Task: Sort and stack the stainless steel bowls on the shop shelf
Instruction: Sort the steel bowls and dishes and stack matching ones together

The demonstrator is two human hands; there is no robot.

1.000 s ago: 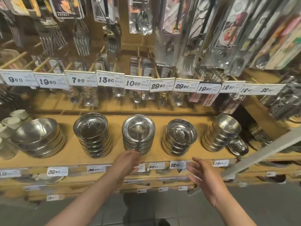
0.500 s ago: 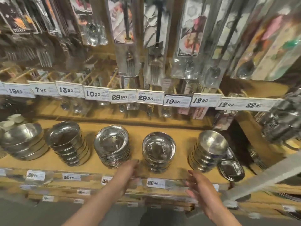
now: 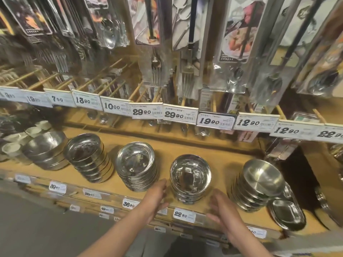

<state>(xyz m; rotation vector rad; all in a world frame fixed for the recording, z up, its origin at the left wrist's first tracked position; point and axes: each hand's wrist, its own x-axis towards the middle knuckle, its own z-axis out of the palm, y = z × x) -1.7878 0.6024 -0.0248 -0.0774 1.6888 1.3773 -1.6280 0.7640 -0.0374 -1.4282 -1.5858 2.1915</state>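
Several stacks of stainless steel bowls stand in a row on the wooden shelf (image 3: pixel 213 151). A short stack of deep bowls (image 3: pixel 190 178) sits near the front edge, above a 22.90 tag. My left hand (image 3: pixel 156 196) is just left of that stack, fingers apart and empty. My right hand (image 3: pixel 221 213) is just to its right, open and empty too. Neither hand touches the stack. A stack of flat rimmed dishes (image 3: pixel 136 165) stands to its left and a leaning stack of wide bowls (image 3: pixel 259 182) to its right.
Further left stand a stack of straight-sided bowls (image 3: pixel 87 157), large bowls (image 3: pixel 46 149) and white ceramic cups (image 3: pixel 13 147). Oval steel dishes (image 3: pixel 286 213) lie at the right. Packaged cutlery (image 3: pixel 187 43) hangs above a row of price tags (image 3: pixel 181 115).
The view has shifted right and closer to the shelf. Both hands have moved forward and now flank the deep bowl stack on either side.
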